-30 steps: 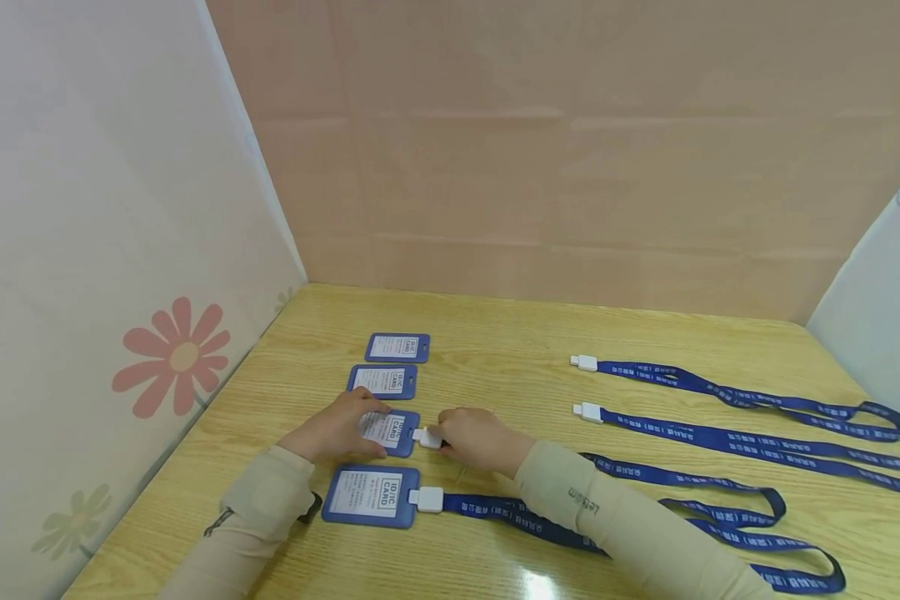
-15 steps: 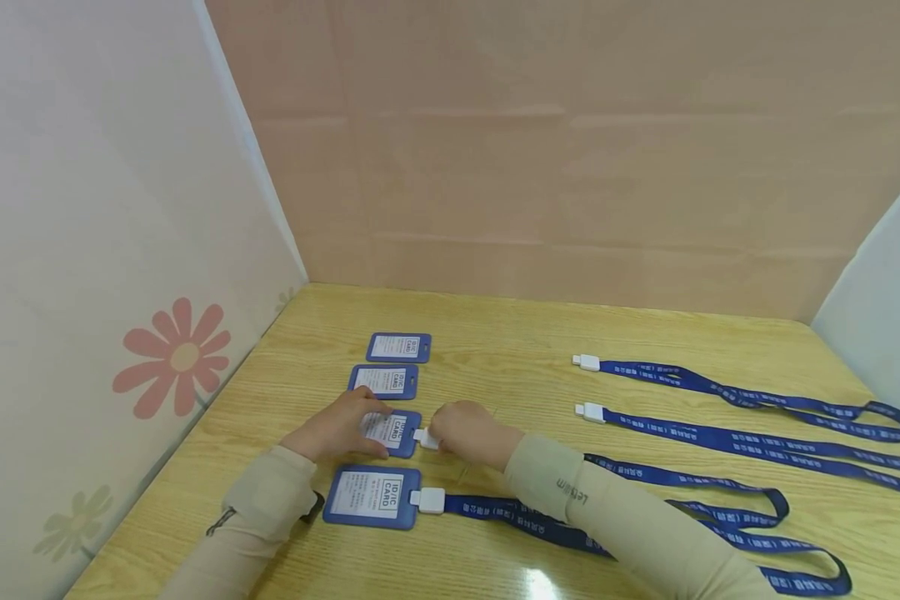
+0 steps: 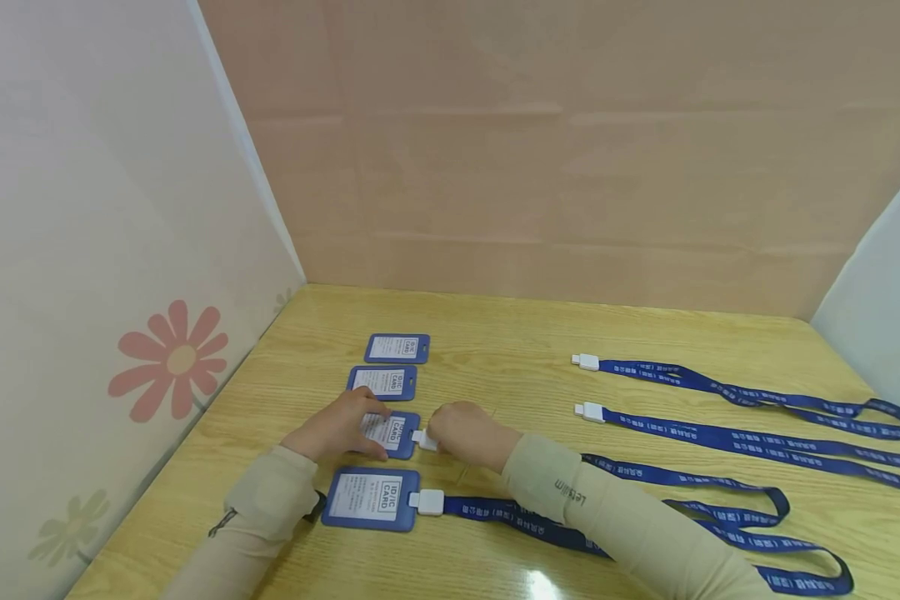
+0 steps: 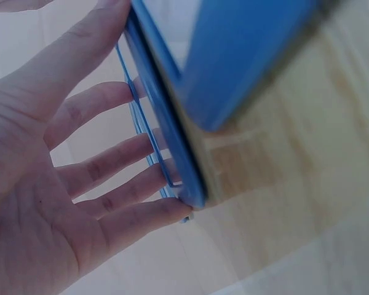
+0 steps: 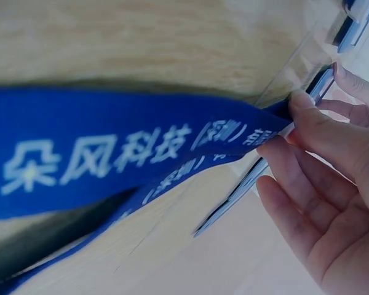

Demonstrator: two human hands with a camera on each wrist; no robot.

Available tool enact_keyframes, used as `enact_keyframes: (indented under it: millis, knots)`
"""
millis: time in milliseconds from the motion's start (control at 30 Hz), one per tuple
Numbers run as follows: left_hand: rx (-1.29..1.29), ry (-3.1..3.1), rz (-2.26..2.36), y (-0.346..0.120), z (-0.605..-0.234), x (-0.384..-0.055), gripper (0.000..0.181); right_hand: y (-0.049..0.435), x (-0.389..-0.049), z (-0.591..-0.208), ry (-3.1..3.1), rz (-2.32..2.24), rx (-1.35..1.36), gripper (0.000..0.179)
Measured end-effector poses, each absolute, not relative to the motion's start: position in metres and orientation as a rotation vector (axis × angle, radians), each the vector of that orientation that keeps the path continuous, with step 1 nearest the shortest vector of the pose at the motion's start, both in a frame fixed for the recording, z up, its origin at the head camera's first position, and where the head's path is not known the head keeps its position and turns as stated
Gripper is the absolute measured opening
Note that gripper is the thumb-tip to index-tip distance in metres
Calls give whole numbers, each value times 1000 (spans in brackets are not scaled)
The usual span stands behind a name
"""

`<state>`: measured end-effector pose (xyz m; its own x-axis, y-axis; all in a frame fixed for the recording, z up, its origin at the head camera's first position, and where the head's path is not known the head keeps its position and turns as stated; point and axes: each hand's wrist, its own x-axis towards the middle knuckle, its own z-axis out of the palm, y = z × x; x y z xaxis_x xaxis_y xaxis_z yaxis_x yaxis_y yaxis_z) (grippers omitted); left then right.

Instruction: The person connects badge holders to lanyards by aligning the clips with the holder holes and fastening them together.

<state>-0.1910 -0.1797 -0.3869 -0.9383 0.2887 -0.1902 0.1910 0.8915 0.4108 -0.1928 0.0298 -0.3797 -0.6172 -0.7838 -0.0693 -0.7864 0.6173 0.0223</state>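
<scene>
In the head view, my left hand (image 3: 342, 427) holds a blue ID card holder (image 3: 401, 435) flat on the table, thumb at its near edge and fingers at its far edge. The left wrist view shows the fingers (image 4: 135, 227) touching a blue holder's edge. Just right of that holder, my right hand (image 3: 467, 433) pinches a lanyard by its white clip (image 3: 426, 440), mostly covered by the fingers. The clip's tip meets the slotted end of the holder; whether it is hooked through cannot be told. In the right wrist view, the lanyard's blue printed strap (image 5: 111, 153) trails from thumb and fingertips.
Nearest me lies another card holder (image 3: 371, 498) with a white lanyard clip (image 3: 431, 502) at its slot. Farther back are two more holders, one (image 3: 382, 382) before the other (image 3: 397, 348). At right lie two lanyards, one (image 3: 660, 427) nearer than the other (image 3: 690, 381).
My right hand has shifted slightly left and away from me, closer to the holder, then stays almost still. The left hand keeps its hold on the card holder.
</scene>
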Motion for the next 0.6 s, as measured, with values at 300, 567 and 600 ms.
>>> enact_keyframes:
  millis: [300,567,600]
  knots:
    - [372,2813,573,-179,-384,-190,53,28,-194,-381,2773,85,-1327,8]
    - [374,2811,573,-178,-384,-190,53,27,-195,-383,2787,101,-1373,6]
    - [371,2811,579,-178,-385,-190,53,27,-195,-383,2796,103,-1393,5]
